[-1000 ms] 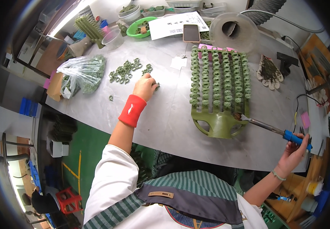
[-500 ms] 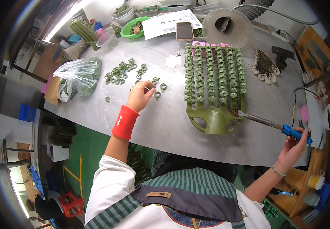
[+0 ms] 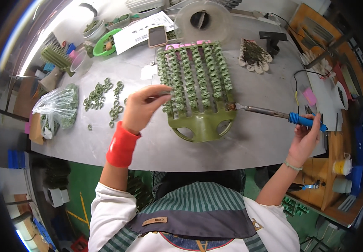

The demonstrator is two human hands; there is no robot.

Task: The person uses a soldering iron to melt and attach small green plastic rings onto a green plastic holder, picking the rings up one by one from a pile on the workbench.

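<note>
A green rack [image 3: 200,122] lies on the table, its long bars lined with rows of small green rings [image 3: 188,80]. My left hand [image 3: 141,108], above a red wristband, is at the rack's left-hand row. Its thumb and fingers are pinched beside that row; whatever they hold is too small to make out. My right hand [image 3: 306,136] grips the blue handle of a soldering iron [image 3: 269,111]. The iron's dark, broad tip rests by the lower right end of the rows. Loose green rings [image 3: 97,95] lie in small heaps left of my left hand.
A clear bag of green parts [image 3: 60,107] stands at the left. Along the back are a green basin [image 3: 106,43], a paper sheet [image 3: 137,34], a phone [image 3: 157,36] and a round translucent tub [image 3: 219,25]. A stained glove [image 3: 253,56] lies at the right, near a black cord.
My left hand has gone from the loose rings over to the rack's left row. The view has swung right, and the soldering iron stays at the rack's lower right.
</note>
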